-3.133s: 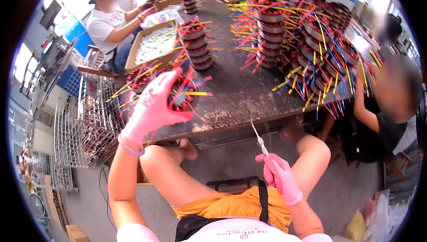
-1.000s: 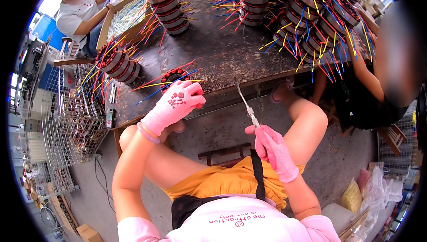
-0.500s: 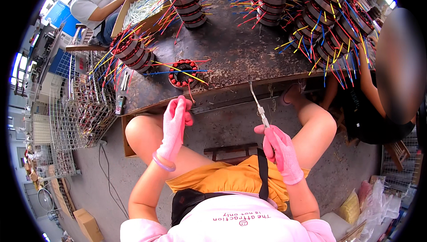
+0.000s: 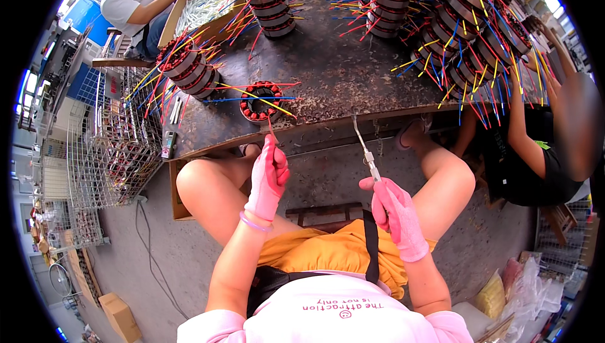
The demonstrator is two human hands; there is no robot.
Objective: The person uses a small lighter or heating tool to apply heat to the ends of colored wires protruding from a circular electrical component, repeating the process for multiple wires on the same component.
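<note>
A single motor stator (image 4: 243, 109), a ring of red-wound coils, lies near the table's front edge with red, yellow and blue leads sticking out. One red wire (image 4: 271, 123) comes off its near side toward me. Pink-gloved, my left hand (image 4: 270, 176) is closed in a pinch on that wire's end, just off the edge. My right hand (image 4: 394, 210), in a matching glove, grips a slim metal torch (image 4: 369, 156) with a thin bent nozzle. The nozzle tip is by the table edge, right of the stator and apart from it; no flame can be made out.
Stacked stators (image 4: 189, 73) stand at the left, with more stacks along the back and right of the dark worn table (image 4: 328, 78). A carton (image 4: 169, 33) of white tubes sits back left. People sit at both sides. A wire cage (image 4: 113, 154) stands left.
My left hand has moved right and slightly up, and its fingers now meet the red wire. The torch and my right hand stay put. The person at the right has shifted.
</note>
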